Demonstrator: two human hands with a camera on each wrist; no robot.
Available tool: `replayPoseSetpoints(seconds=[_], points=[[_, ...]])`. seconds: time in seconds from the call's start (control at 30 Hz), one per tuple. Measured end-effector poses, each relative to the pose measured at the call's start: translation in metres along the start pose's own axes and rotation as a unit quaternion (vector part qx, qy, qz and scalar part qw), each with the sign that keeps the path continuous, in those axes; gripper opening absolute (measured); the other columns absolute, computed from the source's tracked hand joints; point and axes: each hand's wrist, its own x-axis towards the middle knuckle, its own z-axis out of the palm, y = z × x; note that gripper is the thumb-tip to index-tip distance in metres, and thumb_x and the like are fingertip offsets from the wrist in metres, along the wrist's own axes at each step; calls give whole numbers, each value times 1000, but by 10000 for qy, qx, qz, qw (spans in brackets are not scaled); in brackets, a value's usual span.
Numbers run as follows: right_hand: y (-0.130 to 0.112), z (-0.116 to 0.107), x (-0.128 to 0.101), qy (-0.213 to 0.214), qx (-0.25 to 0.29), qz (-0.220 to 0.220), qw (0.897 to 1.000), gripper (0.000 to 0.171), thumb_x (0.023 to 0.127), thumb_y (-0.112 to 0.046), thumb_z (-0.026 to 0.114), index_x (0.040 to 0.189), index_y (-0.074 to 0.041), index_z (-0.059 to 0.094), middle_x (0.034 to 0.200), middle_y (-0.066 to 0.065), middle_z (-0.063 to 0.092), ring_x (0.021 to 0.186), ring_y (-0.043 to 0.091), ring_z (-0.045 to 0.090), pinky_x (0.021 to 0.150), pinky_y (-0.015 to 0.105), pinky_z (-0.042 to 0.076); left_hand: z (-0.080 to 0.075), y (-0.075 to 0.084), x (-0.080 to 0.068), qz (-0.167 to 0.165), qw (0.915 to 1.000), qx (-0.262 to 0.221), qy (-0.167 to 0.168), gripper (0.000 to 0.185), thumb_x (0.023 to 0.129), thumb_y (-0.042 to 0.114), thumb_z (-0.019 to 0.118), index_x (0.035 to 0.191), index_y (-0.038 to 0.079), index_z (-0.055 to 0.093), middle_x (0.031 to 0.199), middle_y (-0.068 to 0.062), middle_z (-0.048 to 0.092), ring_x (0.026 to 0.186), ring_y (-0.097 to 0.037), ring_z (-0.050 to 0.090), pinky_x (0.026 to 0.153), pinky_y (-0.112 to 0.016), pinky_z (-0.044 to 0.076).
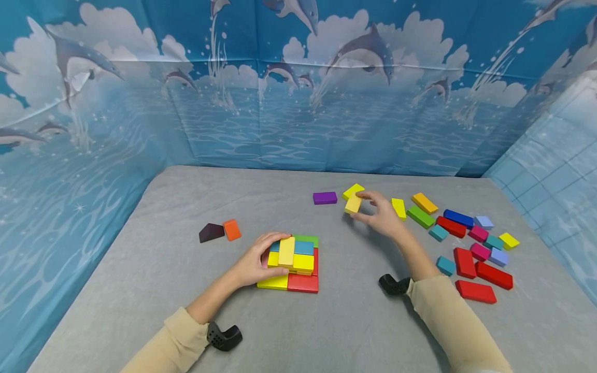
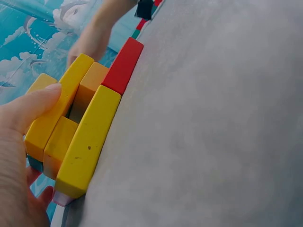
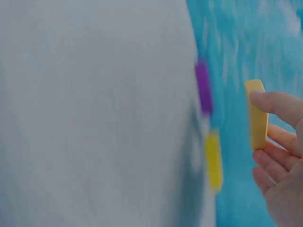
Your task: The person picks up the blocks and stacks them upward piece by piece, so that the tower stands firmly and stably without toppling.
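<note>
A flat stack of coloured blocks (image 1: 295, 264) sits in the middle of the grey table. My left hand (image 1: 258, 259) rests on its left side, fingers curled over a yellow block (image 1: 286, 252) on top; the left wrist view shows the thumb (image 2: 33, 106) against the yellow blocks (image 2: 87, 142). My right hand (image 1: 380, 215) is farther back and pinches a pale yellow block (image 1: 353, 204), lifted just off the table; in the right wrist view that block (image 3: 257, 113) sits between the fingertips. A purple block (image 1: 325, 197) and another yellow block (image 1: 353, 190) lie close by.
Several loose blocks in red, blue, green, teal, pink and yellow (image 1: 466, 238) are spread over the right of the table. A dark brown piece (image 1: 211, 232) and an orange block (image 1: 231, 229) lie at the left. Dolphin-print cloth walls (image 1: 298, 103) enclose the table.
</note>
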Motion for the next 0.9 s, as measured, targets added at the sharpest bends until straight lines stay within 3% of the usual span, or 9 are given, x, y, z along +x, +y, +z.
replayPoseSetpoints(seconds=[0.2,0.37,0.7,0.9], points=[[-58,28,-29,-651,618,-945,9915,54,77,-12,74,124,-2,50,128,13,50,117,27,44,97,49,37,0,3,1,-274,9994,-148,-119,67,75,20,76,134,16,45,132,0,45,121,-18,39,99,-42,34],[-81,49,-49,-1137,465,-1430,9821,54,75,-19,76,122,-6,53,124,7,52,113,22,48,91,46,43,0,4,1,-292,9993,-193,-114,67,74,13,76,133,12,44,131,-6,45,120,-21,39,99,-43,34],[-88,72,-57,-1200,217,-1344,9834,56,74,-25,77,122,-8,53,124,7,51,110,22,50,89,41,46,-7,36,4,-124,9993,-336,-85,62,72,-3,73,127,-7,44,127,-21,44,116,-32,41,96,-45,37],[-91,75,-57,-1120,108,-1342,9845,59,74,-24,77,124,-7,52,126,8,51,114,24,48,93,42,43,-9,37,3,-42,9990,-433,-24,63,71,-5,72,127,-7,43,127,-22,45,114,-31,42,93,-44,39]])
